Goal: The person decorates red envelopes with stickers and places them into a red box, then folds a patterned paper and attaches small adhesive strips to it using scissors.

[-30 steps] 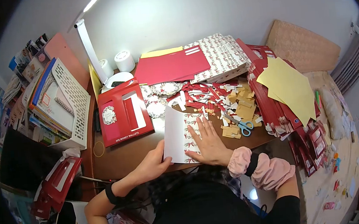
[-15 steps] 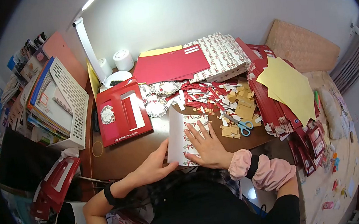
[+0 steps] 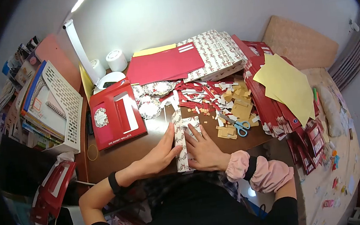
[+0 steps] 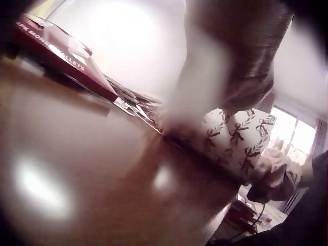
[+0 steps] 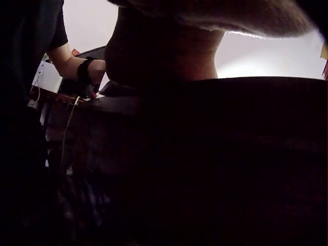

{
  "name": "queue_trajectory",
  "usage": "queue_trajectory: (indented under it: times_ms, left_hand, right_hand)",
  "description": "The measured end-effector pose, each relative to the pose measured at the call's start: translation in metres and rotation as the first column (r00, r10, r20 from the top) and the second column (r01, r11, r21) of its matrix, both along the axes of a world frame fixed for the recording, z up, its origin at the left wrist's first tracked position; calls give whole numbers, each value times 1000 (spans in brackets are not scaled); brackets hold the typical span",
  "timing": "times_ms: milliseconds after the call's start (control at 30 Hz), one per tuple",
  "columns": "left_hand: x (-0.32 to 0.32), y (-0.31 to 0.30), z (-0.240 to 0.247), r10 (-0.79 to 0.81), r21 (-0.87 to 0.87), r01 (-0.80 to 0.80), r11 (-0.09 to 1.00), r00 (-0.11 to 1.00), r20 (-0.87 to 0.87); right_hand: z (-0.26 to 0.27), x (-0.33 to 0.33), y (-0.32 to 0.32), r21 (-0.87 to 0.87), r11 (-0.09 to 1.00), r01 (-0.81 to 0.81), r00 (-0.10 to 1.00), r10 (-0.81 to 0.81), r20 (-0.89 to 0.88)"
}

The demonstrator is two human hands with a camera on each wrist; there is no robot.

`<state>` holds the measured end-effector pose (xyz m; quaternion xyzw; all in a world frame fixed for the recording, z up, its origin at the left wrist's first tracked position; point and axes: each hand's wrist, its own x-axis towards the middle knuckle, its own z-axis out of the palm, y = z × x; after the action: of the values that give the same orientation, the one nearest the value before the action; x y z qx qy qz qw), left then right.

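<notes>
A white card sheet with a red-bow and sprig print (image 3: 180, 145) lies at the desk's front edge. Its left part is raised and folded over, so the printed outer side faces up as a narrow strip; in the left wrist view this printed panel (image 4: 238, 136) stands up from the desk. My left hand (image 3: 160, 154) touches the panel's left side with extended fingers, the thumb lying across the strip. My right hand (image 3: 207, 151) rests flat on the sheet's right part, fingers spread, partly hidden behind the raised panel. The right wrist view is mostly dark.
Blue-handled scissors (image 3: 242, 127) lie by tan card scraps and red-and-white offcuts (image 3: 200, 95). A red money wallet box (image 3: 117, 116) stands left. Behind are red sheets (image 3: 162, 64) and a printed card stack (image 3: 215, 52). Yellow sheets (image 3: 286, 87) top red wallets at right.
The sheet's left part, earlier showing its plain white inside, has swung up and rightward and now shows its print. My left hand moved right with it; my right hand stays flat on the sheet.
</notes>
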<state>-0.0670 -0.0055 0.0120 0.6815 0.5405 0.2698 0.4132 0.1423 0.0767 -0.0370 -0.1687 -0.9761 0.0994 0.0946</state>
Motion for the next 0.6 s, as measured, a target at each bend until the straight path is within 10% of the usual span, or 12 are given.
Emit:
queue_trajectory:
  times_ms: [133, 267, 533, 600]
  left_hand:
    - [14, 5, -17, 4, 104, 15, 995, 983, -185]
    - [28, 9, -29, 32, 166, 33, 986, 926, -376]
    - [39, 8, -41, 143, 280, 25, 960, 813, -564]
    - [43, 8, -44, 168, 310, 33, 950, 783, -599]
  right_hand:
    - [-6, 1, 4, 26, 999, -31, 999, 31, -31]
    - [-6, 0, 12, -501, 852, -149, 902, -91, -423]
    - [4, 13, 25, -747, 630, -215, 735, -399, -548]
    - [11, 16, 23, -583, 812, 6, 824, -334, -458]
